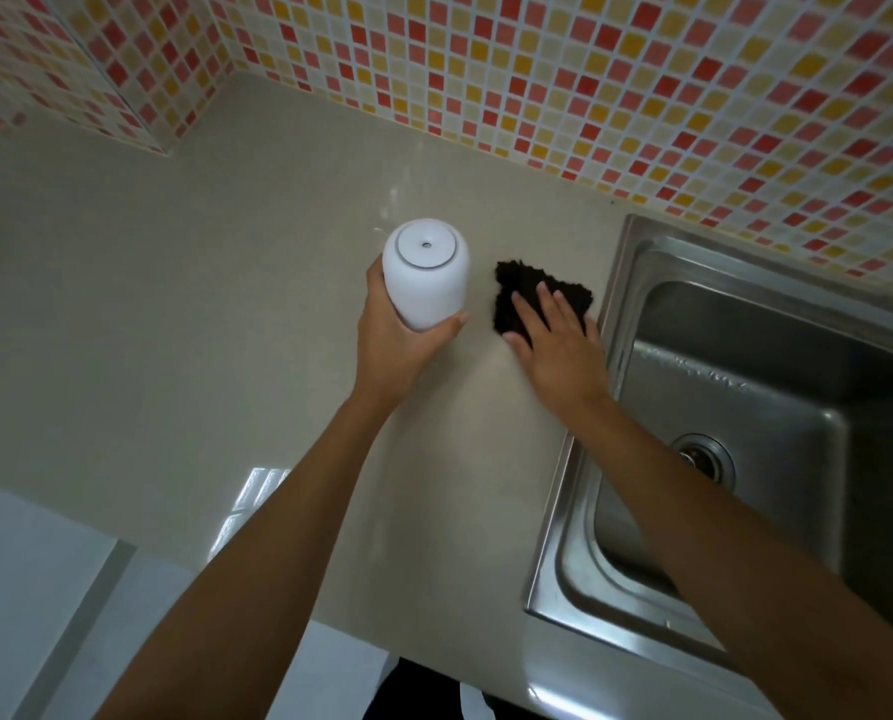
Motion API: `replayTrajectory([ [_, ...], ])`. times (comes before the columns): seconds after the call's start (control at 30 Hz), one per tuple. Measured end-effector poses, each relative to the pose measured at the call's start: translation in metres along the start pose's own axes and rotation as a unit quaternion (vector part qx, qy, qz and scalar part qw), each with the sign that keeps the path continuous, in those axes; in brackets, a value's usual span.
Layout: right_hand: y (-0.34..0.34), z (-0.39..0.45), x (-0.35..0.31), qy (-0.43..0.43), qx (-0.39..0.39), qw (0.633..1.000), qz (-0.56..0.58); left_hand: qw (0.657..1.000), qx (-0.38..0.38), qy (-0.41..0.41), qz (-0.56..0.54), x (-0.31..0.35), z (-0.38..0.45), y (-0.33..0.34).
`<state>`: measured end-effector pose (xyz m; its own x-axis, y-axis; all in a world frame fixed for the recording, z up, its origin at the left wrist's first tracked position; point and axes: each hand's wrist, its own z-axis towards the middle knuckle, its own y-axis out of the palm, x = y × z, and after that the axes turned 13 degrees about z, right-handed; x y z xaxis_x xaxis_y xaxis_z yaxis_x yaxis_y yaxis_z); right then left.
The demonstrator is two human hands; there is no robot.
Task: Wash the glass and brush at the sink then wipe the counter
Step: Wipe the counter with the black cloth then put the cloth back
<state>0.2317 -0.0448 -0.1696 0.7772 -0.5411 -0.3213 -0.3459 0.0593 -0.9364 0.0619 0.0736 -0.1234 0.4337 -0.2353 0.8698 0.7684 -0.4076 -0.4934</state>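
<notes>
The left hand (400, 332) grasps a white container (426, 272) above the counter (174, 314); its lower part is hidden. The right hand (556, 337), fingers straight, presses a dark cloth (525, 288) beside the sink (745, 407), partly covering it. No writing is readable.

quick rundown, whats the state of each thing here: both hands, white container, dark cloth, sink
left hand: grips the white container round its side
white container: upright, held over the counter
right hand: fingers straight, pressing flat on the dark cloth
dark cloth: crumpled, on the counter beside the sink
sink: no water running, nothing visible in the basin
</notes>
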Motion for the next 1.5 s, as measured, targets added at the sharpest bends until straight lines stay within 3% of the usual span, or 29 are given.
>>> replayTrajectory([
  [0.17, 0.005, -0.024, -0.007, -0.013, 0.102, 0.994, 0.045, 1.0, -0.018, 0.006, 0.001, -0.007, -0.022, 0.006],
  [0.3, 0.002, -0.063, -0.012, -0.064, 0.124, 0.989, 0.054, 0.999, -0.023, 0.026, 0.011, -0.009, -0.032, 0.009],
  [0.43, -0.028, -0.069, -0.019, 0.09, 0.092, 0.954, 0.27, 0.999, -0.028, 0.036, 0.024, -0.011, -0.038, 0.009],
  [0.5, -0.043, -0.059, -0.016, 0.203, 0.073, 0.871, 0.441, 0.998, -0.03, 0.041, 0.026, -0.013, -0.04, 0.01],
  [0.57, -0.057, -0.054, -0.015, 0.299, 0.056, 0.726, 0.616, 0.999, -0.032, 0.033, 0.024, -0.015, -0.043, 0.01],
  [0.6, -0.061, -0.054, -0.015, 0.318, 0.049, 0.678, 0.661, 0.999, -0.031, 0.023, 0.022, -0.016, -0.044, 0.009],
  [0.63, -0.063, -0.054, -0.013, 0.318, 0.039, 0.668, 0.671, 0.999, -0.03, 0.014, 0.019, -0.017, -0.045, 0.009],
  [0.8, -0.057, -0.059, -0.007, 0.271, 0.037, 0.722, 0.635, 0.998, -0.044, -0.006, 0.035, -0.024, -0.049, 0.008],
  [1.13, -0.065, -0.062, -0.019, 0.282, 0.059, 0.757, 0.586, 0.992, -0.096, -0.03, 0.081, -0.03, -0.056, -0.021],
  [1.3, -0.083, -0.056, -0.024, 0.314, 0.053, 0.731, 0.604, 0.985, 0.1, 0.083, 0.113, 0.014, -0.06, -0.06],
  [1.37, -0.096, -0.057, -0.028, 0.33, 0.059, 0.705, 0.625, 0.969, 0.128, 0.163, 0.136, 0.045, -0.059, -0.065],
  [1.43, -0.116, -0.065, -0.032, 0.346, 0.058, 0.668, 0.656, 0.951, 0.071, 0.249, 0.169, 0.077, -0.062, -0.059],
  [1.5, -0.134, -0.073, -0.032, 0.354, 0.057, 0.634, 0.684, 0.919, -0.067, 0.319, 0.222, 0.102, -0.068, -0.04],
])
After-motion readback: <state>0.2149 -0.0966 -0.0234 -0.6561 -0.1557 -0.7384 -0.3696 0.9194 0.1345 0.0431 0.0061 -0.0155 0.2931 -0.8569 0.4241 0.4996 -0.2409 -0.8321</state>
